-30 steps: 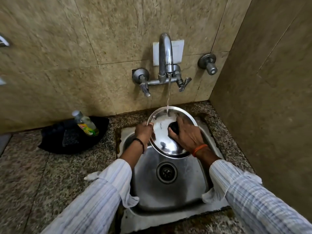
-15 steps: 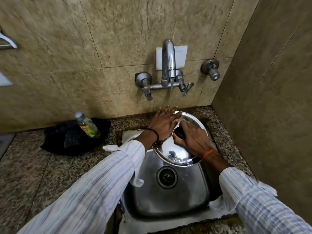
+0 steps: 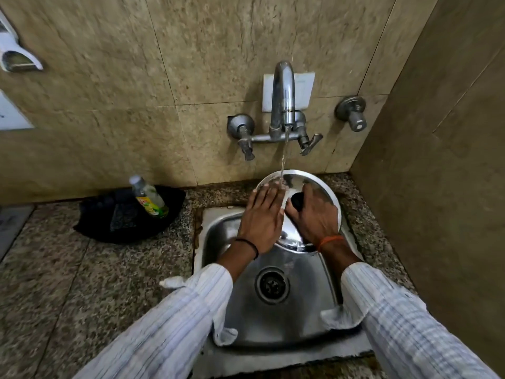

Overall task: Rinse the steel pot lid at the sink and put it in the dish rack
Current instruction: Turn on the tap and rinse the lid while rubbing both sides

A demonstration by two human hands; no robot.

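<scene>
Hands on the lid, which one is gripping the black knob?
The right hand, with the orange wrist thread, is closed around the black knob. The left hand, with the black band, lies flat and open on the steel pot lid under the running water.

Silver steel lid [image 3: 314,184] with black knob [image 3: 297,199], white striped sleeves [image 3: 175,324], speckled brown-grey granite counter [image 3: 82,283]
</scene>
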